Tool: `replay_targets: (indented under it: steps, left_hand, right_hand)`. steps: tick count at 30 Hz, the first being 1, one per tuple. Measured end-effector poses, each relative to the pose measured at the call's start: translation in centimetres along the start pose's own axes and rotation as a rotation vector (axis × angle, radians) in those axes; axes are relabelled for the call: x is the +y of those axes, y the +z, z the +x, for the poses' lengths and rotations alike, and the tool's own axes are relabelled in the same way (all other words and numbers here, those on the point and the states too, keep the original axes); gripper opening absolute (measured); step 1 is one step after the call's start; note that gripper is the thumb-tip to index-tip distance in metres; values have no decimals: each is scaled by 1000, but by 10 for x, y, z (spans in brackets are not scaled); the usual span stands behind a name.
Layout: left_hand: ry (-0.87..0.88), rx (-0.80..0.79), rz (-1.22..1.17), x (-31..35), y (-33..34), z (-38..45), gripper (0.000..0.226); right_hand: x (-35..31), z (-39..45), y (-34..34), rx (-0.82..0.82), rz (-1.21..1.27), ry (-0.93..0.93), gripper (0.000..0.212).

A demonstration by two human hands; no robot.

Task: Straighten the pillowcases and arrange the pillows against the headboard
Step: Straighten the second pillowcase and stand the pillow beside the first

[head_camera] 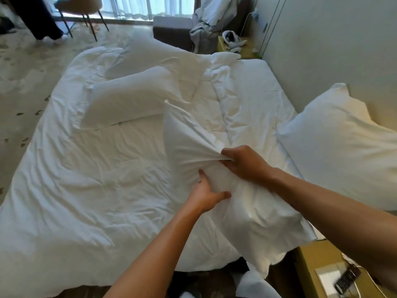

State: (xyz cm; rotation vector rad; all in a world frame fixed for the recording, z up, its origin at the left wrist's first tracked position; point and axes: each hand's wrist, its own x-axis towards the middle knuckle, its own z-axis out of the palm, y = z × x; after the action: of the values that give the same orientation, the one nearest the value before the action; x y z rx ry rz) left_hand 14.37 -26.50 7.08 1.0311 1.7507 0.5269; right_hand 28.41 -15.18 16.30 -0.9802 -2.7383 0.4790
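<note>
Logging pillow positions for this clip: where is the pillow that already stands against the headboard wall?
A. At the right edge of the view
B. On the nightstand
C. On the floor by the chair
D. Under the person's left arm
A: one pillow leans upright against the wall at the right, while both hands, left hand and right hand, grip another pillowcase.

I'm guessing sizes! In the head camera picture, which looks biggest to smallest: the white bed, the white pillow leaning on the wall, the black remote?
1. White bed: biggest, no doubt.
2. White pillow leaning on the wall: near the camera, so it may look extra big.
3. Black remote on the bedside table: smallest, though blurry.
</note>
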Motion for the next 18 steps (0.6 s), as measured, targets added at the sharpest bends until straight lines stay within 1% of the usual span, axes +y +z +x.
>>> replay_targets:
  steps: [2, 4, 5, 7, 8, 9, 15, 18]
  left_hand:
    - [-7, -1, 60, 22, 22, 2, 145]
    - [2, 5, 136, 42, 43, 5, 137]
    - [9, 17, 181, 51, 52, 7, 128]
    - [34, 59, 240, 68, 66, 13, 100]
    - [45, 74, 259, 76, 73, 17, 88]
    - [49, 75, 283, 84, 79, 20, 82]
    - [25, 67, 404, 122, 116, 54, 85]
    - [8, 52, 406, 139, 135, 72, 83]
  right_hand:
    - [20, -15, -17, -45, -120, -94, 17]
    - [47, -28, -31, -64, -198, -153, 19]
    - [64, -35, -38, -63, -216, -157, 20]
    - [102, -50, -46, -54, -206, -114, 22]
    - [122, -57, -48, -49, -180, -71, 22]
    - [142, -66, -47, -48, -142, -15, 21]
    - [253, -120, -2, -124, 90, 517, 30]
    - [295, -148, 17, -70, 259, 679, 26]
